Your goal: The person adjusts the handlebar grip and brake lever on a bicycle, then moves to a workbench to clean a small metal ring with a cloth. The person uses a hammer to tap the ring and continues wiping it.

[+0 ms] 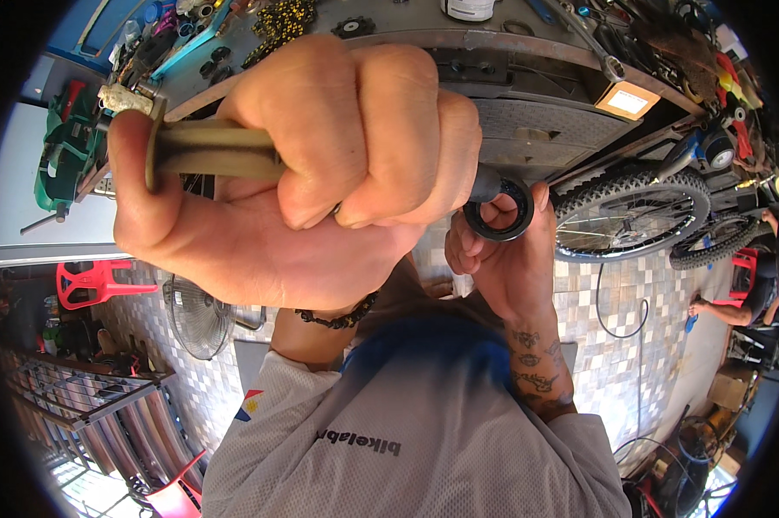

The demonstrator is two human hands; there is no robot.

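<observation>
While the left hand (pixel 320 164) is clenching a brassy flanged tool (pixel 217 148), the right hand (pixel 517 259) is pinching a black ring (pixel 496 234), both hovering off the workbench's near edge (pixel 536 39). Looks mid-job, honestly; can't tell whether the ring's going on or coming off.

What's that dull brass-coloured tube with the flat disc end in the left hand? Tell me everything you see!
The dull brass-coloured tube with the flat disc end looks like metal. It lies sideways in the person's left hand. Its disc, seen nearly edge-on, is at the picture's left, with the thumb bent against it. A darker streak runs along the rounded body. Curled fingers hide the other end, so its full length can't be told.
</observation>
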